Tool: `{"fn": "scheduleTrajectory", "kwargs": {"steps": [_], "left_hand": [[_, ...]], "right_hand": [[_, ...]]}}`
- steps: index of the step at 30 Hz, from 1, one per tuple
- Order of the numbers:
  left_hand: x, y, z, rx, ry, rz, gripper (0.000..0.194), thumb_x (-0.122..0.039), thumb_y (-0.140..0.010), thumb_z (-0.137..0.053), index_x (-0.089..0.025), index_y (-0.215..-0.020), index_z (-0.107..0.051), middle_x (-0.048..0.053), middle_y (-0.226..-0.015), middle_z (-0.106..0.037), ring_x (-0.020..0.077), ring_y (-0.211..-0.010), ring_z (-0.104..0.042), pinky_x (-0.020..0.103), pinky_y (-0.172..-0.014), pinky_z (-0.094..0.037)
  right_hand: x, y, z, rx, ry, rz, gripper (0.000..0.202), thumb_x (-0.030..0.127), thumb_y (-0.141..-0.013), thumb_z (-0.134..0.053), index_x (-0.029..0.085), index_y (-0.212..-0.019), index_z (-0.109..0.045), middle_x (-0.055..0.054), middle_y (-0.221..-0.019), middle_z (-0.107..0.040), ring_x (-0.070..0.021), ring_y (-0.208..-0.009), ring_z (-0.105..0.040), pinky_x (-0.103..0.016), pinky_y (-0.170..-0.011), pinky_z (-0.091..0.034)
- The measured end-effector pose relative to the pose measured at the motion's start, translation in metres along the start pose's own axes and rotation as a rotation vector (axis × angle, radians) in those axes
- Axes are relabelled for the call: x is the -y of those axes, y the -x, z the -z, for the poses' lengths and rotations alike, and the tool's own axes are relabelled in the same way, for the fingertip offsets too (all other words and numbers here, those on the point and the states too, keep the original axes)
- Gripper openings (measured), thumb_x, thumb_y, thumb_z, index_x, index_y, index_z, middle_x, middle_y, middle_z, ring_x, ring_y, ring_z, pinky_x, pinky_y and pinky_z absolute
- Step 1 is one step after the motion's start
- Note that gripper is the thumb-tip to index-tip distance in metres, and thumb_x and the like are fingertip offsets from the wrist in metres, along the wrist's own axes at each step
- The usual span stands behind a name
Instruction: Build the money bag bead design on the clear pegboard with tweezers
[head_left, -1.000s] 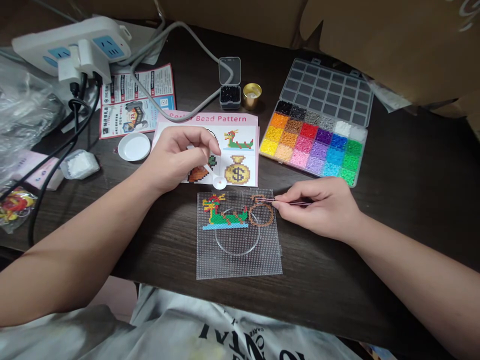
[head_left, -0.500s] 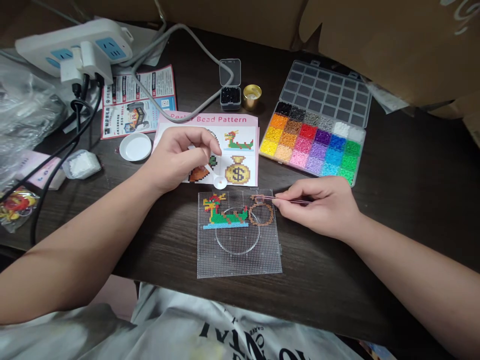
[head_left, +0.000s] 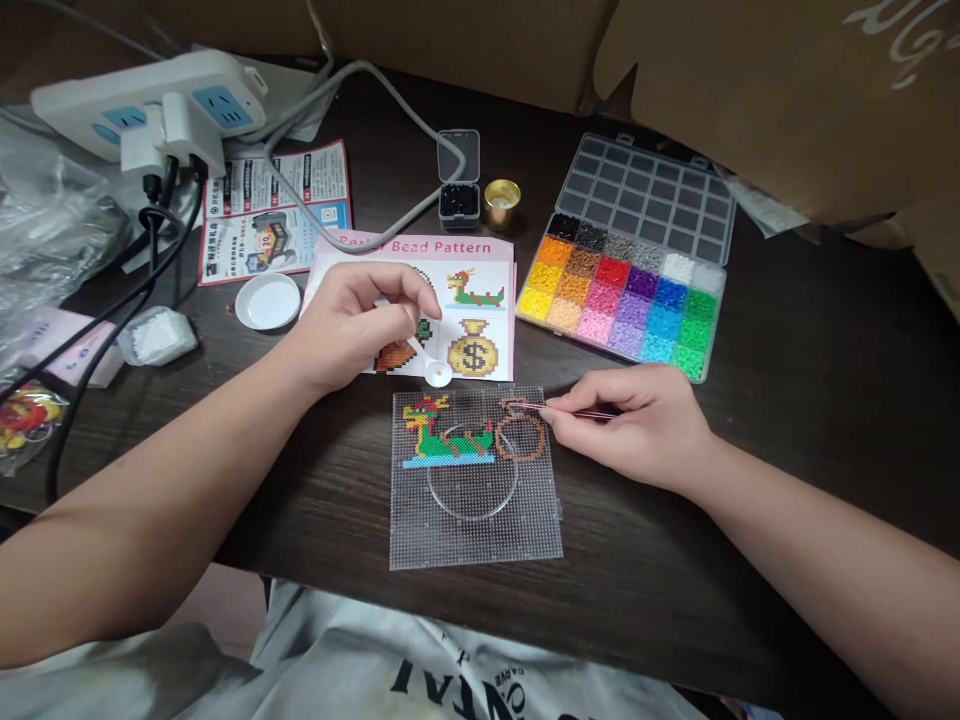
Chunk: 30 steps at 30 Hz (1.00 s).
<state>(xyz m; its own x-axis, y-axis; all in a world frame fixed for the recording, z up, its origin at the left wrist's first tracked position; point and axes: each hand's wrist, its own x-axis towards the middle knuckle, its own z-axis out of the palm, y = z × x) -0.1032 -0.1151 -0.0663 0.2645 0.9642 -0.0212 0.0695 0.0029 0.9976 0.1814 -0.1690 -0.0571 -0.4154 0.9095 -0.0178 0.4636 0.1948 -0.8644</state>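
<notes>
Looking roughly half done, the beadwork on the see-through pegboard [head_left: 525, 540], in the lower middle of the frame, has one figure that seems complete and another that is only outlined. The green dragon boat [head_left: 454, 440], at the upper left of the board, has its red head, yellow trim, brown strokes and blue base; it agrees well with the printed dragon [head_left: 476, 288] on the pattern sheet [head_left: 508, 310] just above.

Near the board's upper right corner lies a brown outline [head_left: 520, 459], a ring with a smaller neck over it, close in shape to the printed money bag [head_left: 472, 348] on the sheet. Judging by that print, the yellow filling and the dark dollar sign are left to place; whether the neck lacks beads is too small to tell.

The right hand [head_left: 637, 420], right of centre, pinches thin tweezers [head_left: 589, 413] between thumb and forefinger, tips at the outline's neck; whether they grip a bead cannot be made out. The left hand [head_left: 360, 325], in mid-frame over the sheet, has its fingers bent around the partly hidden handle of a white spoon [head_left: 438, 374]. The spoon's bowl is near the board's top edge, with a tiny brownish speck in it, probably a bead.

At upper right, the bead case [head_left: 626, 290] lies open, stocked with many colours, yellows included, so supply looks ample.
</notes>
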Motion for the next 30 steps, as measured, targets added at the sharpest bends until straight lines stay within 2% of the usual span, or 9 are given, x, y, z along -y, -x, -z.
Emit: {"fn": "scheduleTrajectory", "kwargs": {"steps": [9, 17, 30], "left_hand": [[-0.0037, 0.0004, -0.0027, -0.021, -0.013, 0.023, 0.021, -0.003, -0.066, -0.058, -0.018, -0.073, -0.071, -0.001, -0.052, -0.041, 0.0078, -0.043, -0.046, 0.019, -0.038, -0.029], [-0.0038, -0.0001, -0.0027, -0.010, -0.014, 0.006, 0.024, -0.001, -0.065, -0.057, -0.018, -0.073, -0.071, -0.001, -0.051, -0.042, 0.0088, -0.044, -0.049, 0.018, -0.038, -0.028], [-0.0036, -0.0007, -0.0024, -0.012, 0.011, 0.014, 0.021, -0.002, -0.064, -0.059, -0.018, -0.072, -0.071, -0.001, -0.051, -0.043, 0.0076, -0.042, -0.047, 0.018, -0.037, -0.026]], "right_hand": [[-0.0001, 0.0032, -0.0005, -0.086, -0.013, -0.016, 0.009, 0.027, -0.077, -0.074, 0.024, -0.069, -0.073, -0.003, -0.071, -0.075, -0.0156, -0.053, -0.062, -0.028, -0.043, -0.047], [-0.0003, 0.0008, -0.0005, 0.001, -0.005, 0.037, 0.008, 0.023, -0.076, -0.073, 0.021, -0.069, -0.074, -0.002, -0.064, -0.072, -0.0130, -0.049, -0.061, -0.024, -0.041, -0.045], [-0.0009, 0.0015, 0.0003, -0.023, -0.022, 0.012, 0.009, 0.025, -0.077, -0.073, 0.021, -0.068, -0.073, -0.003, -0.069, -0.074, -0.0146, -0.053, -0.064, -0.025, -0.044, -0.047]]}}
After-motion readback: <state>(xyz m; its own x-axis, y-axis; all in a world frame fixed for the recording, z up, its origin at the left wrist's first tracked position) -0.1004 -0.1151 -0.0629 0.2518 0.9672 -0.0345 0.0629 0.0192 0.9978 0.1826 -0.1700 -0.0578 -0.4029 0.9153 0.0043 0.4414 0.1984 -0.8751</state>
